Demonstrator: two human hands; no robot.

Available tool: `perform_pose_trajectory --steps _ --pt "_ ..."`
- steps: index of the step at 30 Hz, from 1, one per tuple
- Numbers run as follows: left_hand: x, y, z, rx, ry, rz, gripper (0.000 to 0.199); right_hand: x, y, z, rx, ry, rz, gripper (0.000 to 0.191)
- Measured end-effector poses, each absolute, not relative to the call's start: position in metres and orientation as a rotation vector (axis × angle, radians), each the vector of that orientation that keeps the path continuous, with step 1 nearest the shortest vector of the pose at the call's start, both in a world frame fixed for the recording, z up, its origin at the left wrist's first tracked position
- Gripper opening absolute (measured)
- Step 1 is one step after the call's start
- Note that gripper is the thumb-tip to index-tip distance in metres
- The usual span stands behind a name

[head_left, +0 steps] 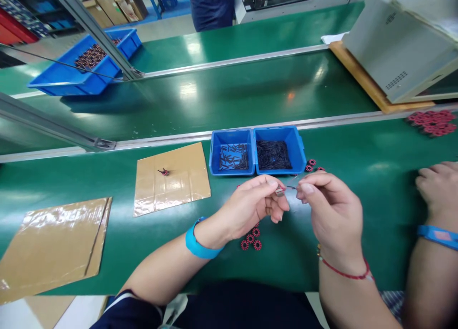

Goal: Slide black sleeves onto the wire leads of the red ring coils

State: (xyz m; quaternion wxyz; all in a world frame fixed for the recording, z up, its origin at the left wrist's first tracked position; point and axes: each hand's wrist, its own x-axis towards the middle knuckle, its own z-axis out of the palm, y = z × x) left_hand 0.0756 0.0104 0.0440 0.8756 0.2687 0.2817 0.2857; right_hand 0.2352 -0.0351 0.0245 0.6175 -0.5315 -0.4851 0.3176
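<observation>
My left hand (255, 200) is closed in a pinch on a small stator core (280, 191), silvery at the side with a red edge. Just to its right, my right hand (331, 207) pinches a thin dark strand (291, 187), whose tip meets or nearly meets the core. Whether the strand is wire or sleeving I cannot tell. Below my left hand lie several red toothed ring cores (250, 239) on the green table. Beyond my hands stand two blue bins, the left bin (232, 170) with short black pieces, the right bin (300, 150) with many thin black strands.
One core with dark leads (164, 172) lies on a cardboard sheet (179, 190); another cardboard sheet (57, 243) is at left. A co-worker's arm (436, 205) rests at right, near a pile of red cores (432, 123). A metal rail (171, 139) runs behind the bins.
</observation>
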Motion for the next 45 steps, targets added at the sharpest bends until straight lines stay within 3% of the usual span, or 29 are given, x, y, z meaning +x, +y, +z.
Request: perform_pose_trajectory --steps 20,30,45 --pt "0.0766 0.0104 0.0463 0.565 0.608 0.619 0.019 0.2372 -0.0350 0.0270 -1.317 -1.133 0.761 0.009" --pt "0.0768 0.0120 0.0438 0.528 0.625 0.666 0.013 0.2343 -0.0383 0.0276 -1.332 -1.362 0.479 0.012" --pt "0.0778 0.0123 0.0392 0.500 0.592 0.663 0.014 0.2325 -0.0347 0.0224 -1.322 -1.074 0.848 0.004"
